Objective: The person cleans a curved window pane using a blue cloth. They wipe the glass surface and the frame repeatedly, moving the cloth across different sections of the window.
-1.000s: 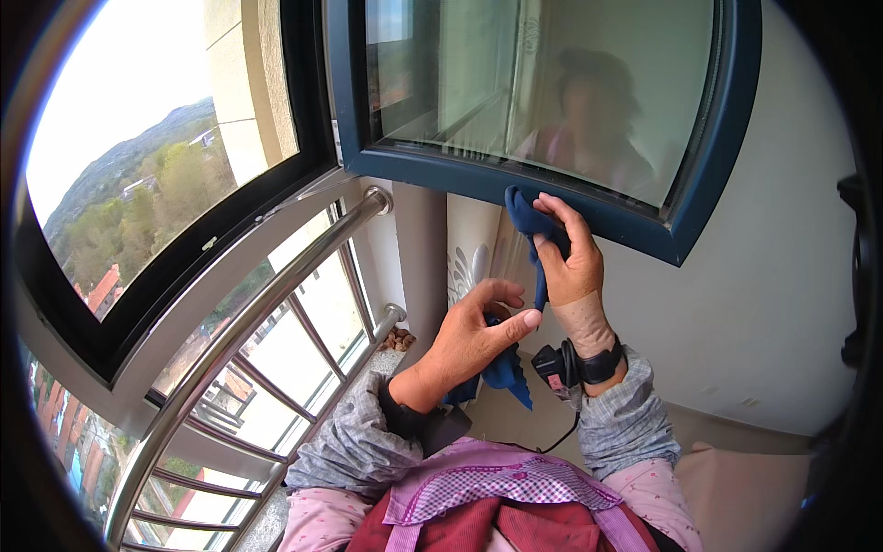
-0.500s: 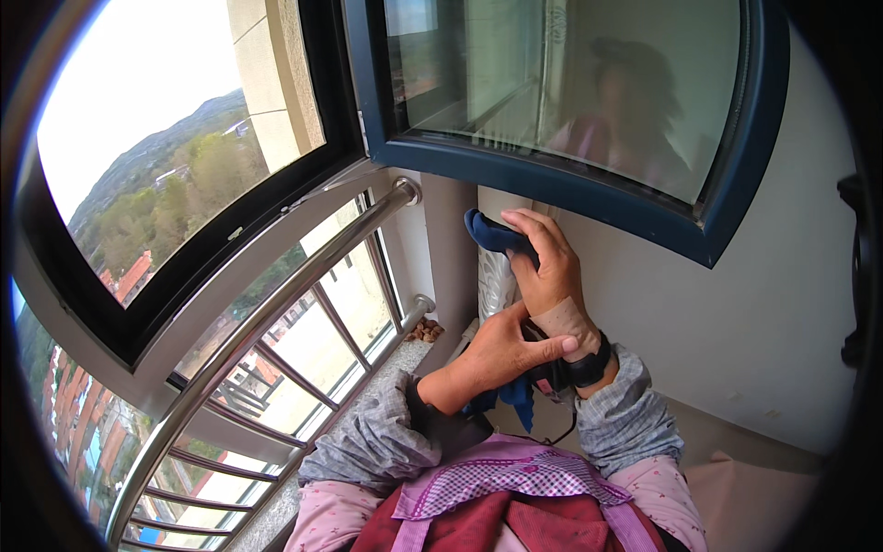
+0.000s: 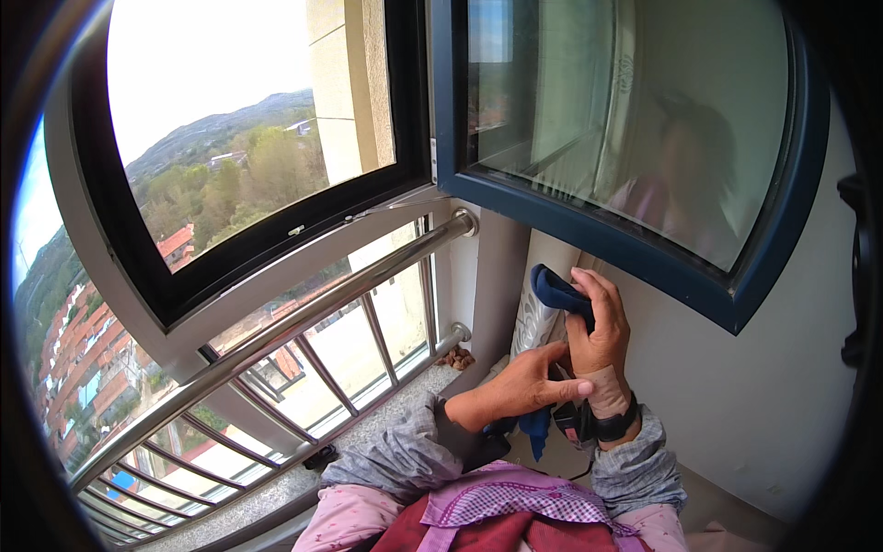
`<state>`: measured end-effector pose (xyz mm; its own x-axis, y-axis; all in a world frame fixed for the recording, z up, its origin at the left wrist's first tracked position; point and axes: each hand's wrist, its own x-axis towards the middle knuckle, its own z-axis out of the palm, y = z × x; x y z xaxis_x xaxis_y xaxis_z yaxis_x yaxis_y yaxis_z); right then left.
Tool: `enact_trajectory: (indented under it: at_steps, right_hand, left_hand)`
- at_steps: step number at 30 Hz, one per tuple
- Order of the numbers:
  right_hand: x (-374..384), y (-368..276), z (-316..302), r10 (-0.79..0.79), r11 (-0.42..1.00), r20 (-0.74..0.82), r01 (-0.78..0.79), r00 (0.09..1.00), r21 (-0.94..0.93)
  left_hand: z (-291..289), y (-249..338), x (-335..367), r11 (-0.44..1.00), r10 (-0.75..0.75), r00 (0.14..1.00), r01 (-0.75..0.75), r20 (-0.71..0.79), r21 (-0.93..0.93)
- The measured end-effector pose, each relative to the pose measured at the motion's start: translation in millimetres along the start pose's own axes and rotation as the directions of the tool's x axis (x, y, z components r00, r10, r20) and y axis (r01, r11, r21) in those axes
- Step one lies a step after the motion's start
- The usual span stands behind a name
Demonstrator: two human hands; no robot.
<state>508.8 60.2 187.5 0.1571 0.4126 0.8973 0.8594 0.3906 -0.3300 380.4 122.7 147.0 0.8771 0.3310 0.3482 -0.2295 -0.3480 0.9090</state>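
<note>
My right hand (image 3: pixel 600 324) is raised below the open window sash (image 3: pixel 635 248) and grips a dark blue cloth (image 3: pixel 556 290), whose tail hangs down past the wrist. A black band circles that wrist. My left hand (image 3: pixel 533 382) reaches across and touches the right wrist and the hanging part of the cloth, fingers pinched there. The sash has a dark blue frame and its glass shows a blurred reflection of a person. Both hands are below the sash's lower edge, apart from it.
A steel railing (image 3: pixel 303 322) with vertical bars runs along the window ledge on the left. A dark-framed fixed pane (image 3: pixel 276 239) looks out on trees and rooftops far below. A patterned curtain (image 3: pixel 533 322) hangs beside a white wall (image 3: pixel 736 396).
My right hand with the cloth has come down from the sash's lower frame. My left hand has moved up against the right wrist.
</note>
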Motion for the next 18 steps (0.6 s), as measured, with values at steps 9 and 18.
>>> enact_trajectory:
  at_steps: [9,18]
  right_hand:
    - [-37.8,-25.1,-14.0,-0.086,0.996,0.171,0.089,0.981,-0.01]
    - [-50.0,-39.8,-24.3,-0.071,0.995,0.258,0.086,0.964,-0.045]
  left_hand:
    - [2.0,2.5,-12.4,0.845,-0.123,0.925,-0.093,-0.36,-0.527]
    - [8.1,18.6,-0.8,0.418,-0.21,0.921,-0.22,-0.329,-0.881]
